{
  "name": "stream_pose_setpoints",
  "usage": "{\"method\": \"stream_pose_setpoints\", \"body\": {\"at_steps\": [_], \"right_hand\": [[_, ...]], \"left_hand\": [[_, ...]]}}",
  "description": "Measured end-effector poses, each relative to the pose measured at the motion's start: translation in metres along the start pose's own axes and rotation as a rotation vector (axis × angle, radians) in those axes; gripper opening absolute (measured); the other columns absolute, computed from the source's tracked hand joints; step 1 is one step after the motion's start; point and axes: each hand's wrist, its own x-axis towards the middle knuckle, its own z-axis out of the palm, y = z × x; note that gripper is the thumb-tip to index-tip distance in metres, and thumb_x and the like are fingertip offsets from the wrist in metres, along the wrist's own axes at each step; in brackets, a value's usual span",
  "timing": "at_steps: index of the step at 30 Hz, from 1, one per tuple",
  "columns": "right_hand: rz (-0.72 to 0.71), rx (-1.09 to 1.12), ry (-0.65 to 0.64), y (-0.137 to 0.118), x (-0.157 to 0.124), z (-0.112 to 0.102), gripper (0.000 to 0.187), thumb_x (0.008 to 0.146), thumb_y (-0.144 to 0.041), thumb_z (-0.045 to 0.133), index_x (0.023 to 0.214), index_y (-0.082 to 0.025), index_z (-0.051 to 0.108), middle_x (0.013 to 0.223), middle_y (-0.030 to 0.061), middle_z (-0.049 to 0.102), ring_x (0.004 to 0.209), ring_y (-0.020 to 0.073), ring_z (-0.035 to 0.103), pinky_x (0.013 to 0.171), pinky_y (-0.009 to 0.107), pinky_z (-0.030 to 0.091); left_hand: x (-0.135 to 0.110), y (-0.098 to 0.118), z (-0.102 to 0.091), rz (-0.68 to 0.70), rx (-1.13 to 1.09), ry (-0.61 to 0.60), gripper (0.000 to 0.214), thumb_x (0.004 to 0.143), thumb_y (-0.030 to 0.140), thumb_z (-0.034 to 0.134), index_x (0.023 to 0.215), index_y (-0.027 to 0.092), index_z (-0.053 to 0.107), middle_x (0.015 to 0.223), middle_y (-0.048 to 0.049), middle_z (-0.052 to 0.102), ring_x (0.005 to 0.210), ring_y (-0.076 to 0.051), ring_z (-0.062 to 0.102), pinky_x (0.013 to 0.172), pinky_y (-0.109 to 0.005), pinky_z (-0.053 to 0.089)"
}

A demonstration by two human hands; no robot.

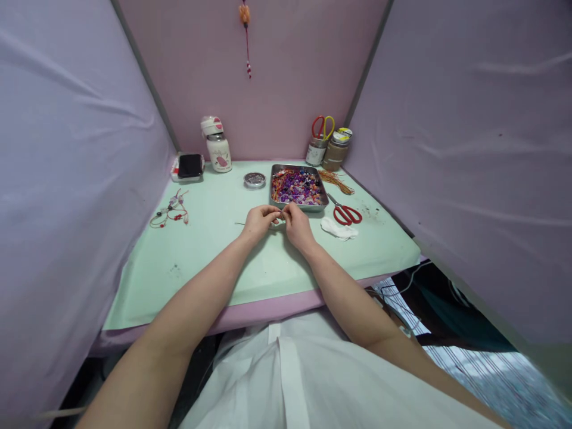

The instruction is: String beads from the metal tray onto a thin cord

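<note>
My left hand (261, 221) and my right hand (297, 225) meet just in front of the metal tray, fingertips nearly touching. Both are closed in a pinch on a thin cord (239, 223), whose end sticks out to the left of my left hand. Anything else small between the fingertips is too tiny to make out. Behind them, the tray (325, 207) holds a heap of purple, orange and dark beads. Red-handled scissors (344, 213) lie to the right of my right hand, with a crumpled white cloth (339, 229) in front of them.
A small round container (254, 180) stands left of the tray. Finished-looking beaded cords (173, 210) lie at left, below a black phone-like object (190, 165). A bottle (218, 152), a jar (336, 152), a scissors holder (316, 154) and orange threads (338, 181) line the back.
</note>
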Motion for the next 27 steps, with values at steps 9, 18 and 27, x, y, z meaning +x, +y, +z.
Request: {"method": "stream_pose_setpoints", "body": {"at_steps": [9, 18, 27], "right_hand": [[0.049, 0.032, -0.017, -0.0019, -0.0012, -0.0004, 0.011, 0.089, -0.027, 0.039, 0.079, -0.023, 0.039, 0.072, -0.0001, 0.052, 0.065, 0.0158, 0.046, 0.063, 0.028, 0.034], [0.047, 0.045, 0.002, 0.0, -0.0012, -0.0001, 0.01, 0.088, -0.027, 0.039, 0.08, -0.023, 0.041, 0.073, 0.0008, 0.055, 0.065, 0.016, 0.049, 0.062, 0.028, 0.035], [0.05, 0.051, -0.008, -0.0001, -0.0006, -0.0009, 0.01, 0.088, -0.027, 0.038, 0.079, -0.024, 0.038, 0.073, 0.0001, 0.053, 0.065, 0.0159, 0.049, 0.062, 0.027, 0.035]], "left_hand": [[0.0011, -0.0034, 0.0036, -0.064, -0.151, -0.001, 0.012, 0.068, 0.021, 0.069, 0.076, 0.012, 0.067, 0.066, -0.0038, 0.067, 0.06, -0.011, 0.06, 0.057, -0.023, 0.043], [0.001, -0.0044, 0.003, -0.091, -0.215, -0.005, 0.011, 0.07, 0.018, 0.07, 0.077, 0.011, 0.066, 0.066, -0.0041, 0.067, 0.059, -0.01, 0.059, 0.056, -0.022, 0.043], [0.0026, -0.0083, 0.0023, -0.097, -0.239, -0.014, 0.013, 0.07, 0.02, 0.071, 0.079, 0.011, 0.066, 0.068, -0.0042, 0.067, 0.06, -0.01, 0.06, 0.057, -0.022, 0.045]]}}
